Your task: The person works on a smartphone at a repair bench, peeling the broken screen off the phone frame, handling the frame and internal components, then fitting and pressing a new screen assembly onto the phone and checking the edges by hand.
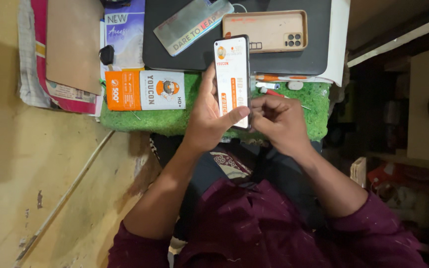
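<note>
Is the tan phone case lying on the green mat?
No: the tan phone case lies on the dark pad beyond the green mat, while the left hand holds the phone above the mat.

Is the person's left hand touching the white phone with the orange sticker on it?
Touching. The head view shows the left hand wrapped around the slim white smartphone with the orange-and-white printed film, its thumb lying across the phone's lower front.

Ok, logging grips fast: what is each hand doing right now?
Left hand: closed around the phone, holding it up.
Right hand: fingers curled, pinching at the phone's lower right edge.
</note>
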